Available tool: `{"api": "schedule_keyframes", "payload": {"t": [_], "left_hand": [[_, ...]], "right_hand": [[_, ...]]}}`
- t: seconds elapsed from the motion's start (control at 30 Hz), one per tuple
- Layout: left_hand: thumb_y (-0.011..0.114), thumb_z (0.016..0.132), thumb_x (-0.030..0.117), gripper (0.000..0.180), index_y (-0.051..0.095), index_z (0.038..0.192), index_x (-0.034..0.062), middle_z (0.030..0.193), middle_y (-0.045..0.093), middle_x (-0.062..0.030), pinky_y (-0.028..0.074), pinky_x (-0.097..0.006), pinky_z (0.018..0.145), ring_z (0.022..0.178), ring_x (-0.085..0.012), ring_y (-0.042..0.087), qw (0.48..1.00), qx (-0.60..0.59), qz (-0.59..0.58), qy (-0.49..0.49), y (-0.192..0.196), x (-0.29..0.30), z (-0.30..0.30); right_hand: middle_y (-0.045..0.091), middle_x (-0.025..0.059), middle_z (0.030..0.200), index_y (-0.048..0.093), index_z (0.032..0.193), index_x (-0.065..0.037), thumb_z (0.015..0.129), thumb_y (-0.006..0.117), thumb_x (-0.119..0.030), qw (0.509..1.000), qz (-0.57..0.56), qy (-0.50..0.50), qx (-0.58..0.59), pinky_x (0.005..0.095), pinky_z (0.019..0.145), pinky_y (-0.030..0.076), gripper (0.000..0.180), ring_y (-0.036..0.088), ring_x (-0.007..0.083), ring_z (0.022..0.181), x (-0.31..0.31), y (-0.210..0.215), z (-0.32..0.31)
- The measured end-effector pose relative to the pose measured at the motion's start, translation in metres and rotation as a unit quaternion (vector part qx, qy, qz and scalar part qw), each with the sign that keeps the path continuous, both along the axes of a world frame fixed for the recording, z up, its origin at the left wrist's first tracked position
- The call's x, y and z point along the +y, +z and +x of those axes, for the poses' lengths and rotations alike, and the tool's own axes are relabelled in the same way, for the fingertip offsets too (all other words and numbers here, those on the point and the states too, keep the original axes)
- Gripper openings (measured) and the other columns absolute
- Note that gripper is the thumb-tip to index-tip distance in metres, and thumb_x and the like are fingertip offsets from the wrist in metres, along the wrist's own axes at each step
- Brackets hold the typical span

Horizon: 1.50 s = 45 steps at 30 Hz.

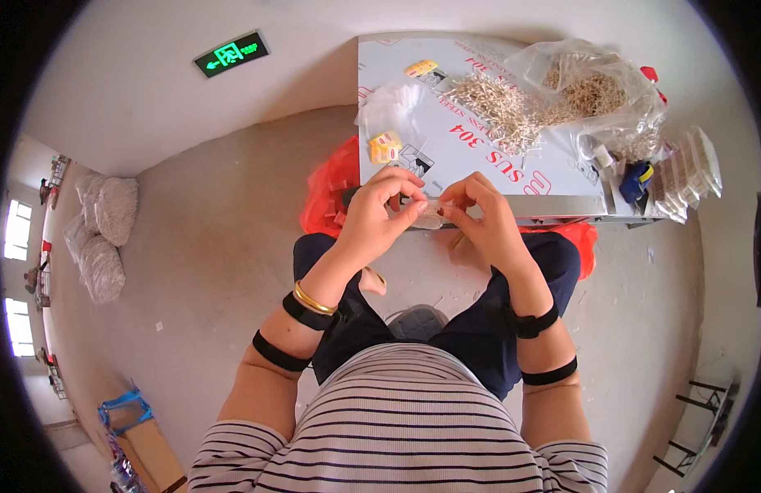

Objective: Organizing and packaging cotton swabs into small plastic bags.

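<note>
Although it is partly hidden by the fingers, a small clear plastic piece (426,205) is held between both hands, just in front of the near edge of the grey metal-topped table (479,156) and above the person's lap. It looks very light, thin and rather smooth, so I judge it can slip or bend easily; the safe place to hold it is at its two ends, with fingertips only. The left hand (379,209) is curled nearly closed, thumb and first fingers pinching the left end. The right hand (479,215) is curled the same way and pinches the right end. Both wrists are bent inward, forearms rising from the lap, each with black bands. On the table lie a heap of pale thin metal pins (500,107) and a clear plastic bag (594,90) with more.
</note>
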State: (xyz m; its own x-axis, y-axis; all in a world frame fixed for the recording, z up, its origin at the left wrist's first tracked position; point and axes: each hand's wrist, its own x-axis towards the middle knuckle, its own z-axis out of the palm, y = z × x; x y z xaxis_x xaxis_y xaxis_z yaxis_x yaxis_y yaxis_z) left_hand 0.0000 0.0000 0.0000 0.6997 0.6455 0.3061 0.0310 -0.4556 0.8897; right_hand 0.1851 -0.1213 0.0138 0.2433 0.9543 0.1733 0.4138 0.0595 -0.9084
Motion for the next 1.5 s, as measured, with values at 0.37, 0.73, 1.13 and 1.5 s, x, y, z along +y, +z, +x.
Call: {"api": "schedule_keyframes", "payload": {"t": [0.37,0.73,1.13,1.5], "left_hand": [[0.078,0.091,0.008,0.009,0.073,0.095,0.0025,0.11,0.069,-0.0039,0.044,-0.023,0.064,0.079,-0.0068,0.058,0.999,-0.046,0.009,0.028,0.051,-0.029,-0.03],[0.08,0.091,0.011,0.016,0.073,0.101,0.0011,0.127,0.067,-0.0091,0.048,-0.022,0.077,0.107,-0.0095,0.062,0.947,-0.239,-0.212,0.016,0.037,-0.04,-0.043],[0.077,0.083,-0.006,0.061,0.057,0.14,0.0061,0.143,0.06,-0.0179,0.053,-0.037,0.105,0.125,-0.0226,0.064,0.974,-0.216,0.065,0.009,0.053,-0.022,-0.057],[0.057,0.108,0.036,0.066,0.033,0.16,0.0037,0.138,0.063,-0.0117,0.054,-0.031,0.099,0.119,-0.018,0.066,0.898,-0.291,-0.321,-0.081,0.082,-0.037,-0.067]], "right_hand": [[0.063,0.0078,0.09,0.067,0.092,-0.005,0.088,0.073,0.001,0.985,0.114,-0.057,-0.12,0.0366,0.079,0.045,0.009,0.06,0.0244,0.079,-0.026,0.047,-0.029],[0.067,0.0029,0.092,0.069,0.1,0.001,0.097,0.071,-0.002,0.98,0.084,-0.01,0.179,0.0269,0.082,0.05,0.005,0.062,0.0117,0.087,-0.028,0.04,-0.042],[0.068,0.0072,0.103,0.073,0.099,-0.006,0.087,0.074,0.007,0.978,0.168,0.096,0.079,0.0333,0.088,0.05,0.018,0.064,0.0235,0.097,-0.037,0.07,-0.06],[0.066,-0.0005,0.095,0.074,0.098,-0.013,0.066,0.083,-0.004,0.9,0.334,-0.027,-0.279,0.0353,0.079,0.046,0.034,0.061,0.0192,0.084,-0.027,0.066,-0.068]]}}
